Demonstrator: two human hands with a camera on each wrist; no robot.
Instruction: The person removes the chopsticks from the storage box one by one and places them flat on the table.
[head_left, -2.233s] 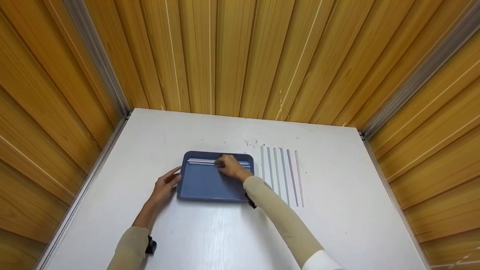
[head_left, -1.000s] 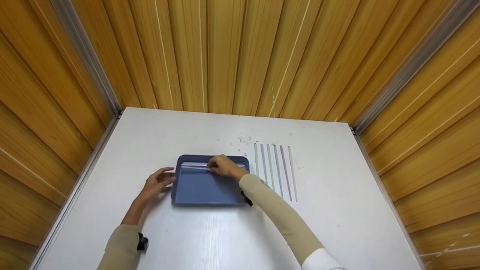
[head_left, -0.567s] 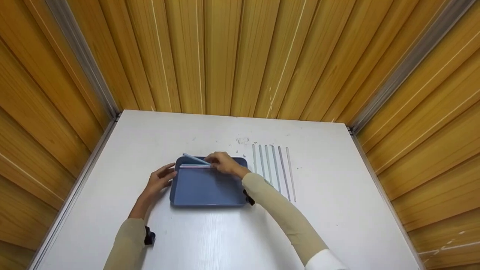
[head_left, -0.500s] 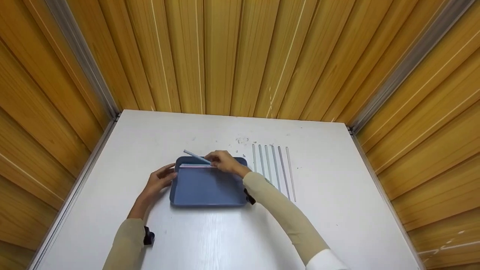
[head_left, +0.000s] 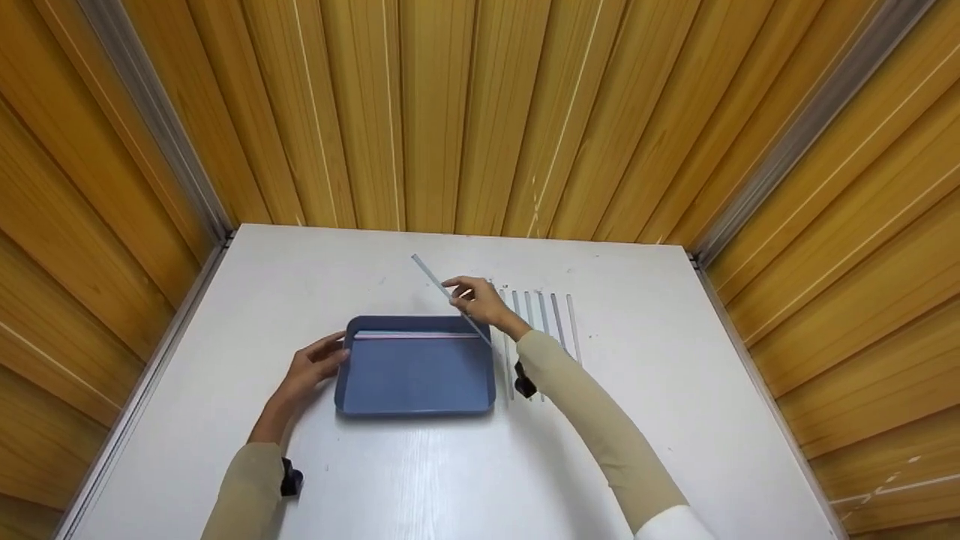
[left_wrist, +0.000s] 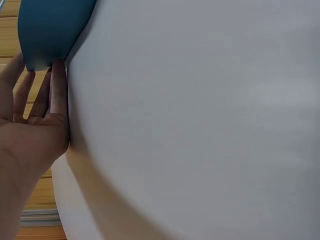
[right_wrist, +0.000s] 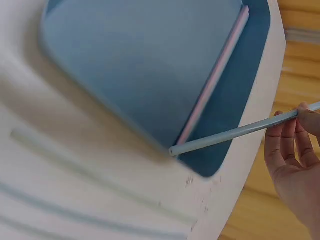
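Pinched between the thumb and fingers of my right hand [head_left: 480, 301] is a pale blue drinking straw [head_left: 427, 272], held slanting above the tray's far right corner. The right wrist view shows the straw [right_wrist: 235, 133] with its lower end near the tray's rim. Along the far inner wall of the blue tray [head_left: 416, 379] lie a pink straw [head_left: 416, 336] and a bluish one close beside it. My left hand [head_left: 307, 369] touches the tray's left edge with extended fingers. In the left wrist view, the fingertips meet the tray's corner [left_wrist: 52, 37].
Several pale straws [head_left: 572, 319] lie in a spaced row on the white table [head_left: 405, 480], right of the tray, partly hidden by my right arm. Small dark marks dot the table behind them. Wood-patterned walls [head_left: 427, 112] enclose the table's back and sides.
My right hand has lifted the pale blue straw from beside the others in the tray and carried it up and to the right. My left hand stays at the tray's left edge.
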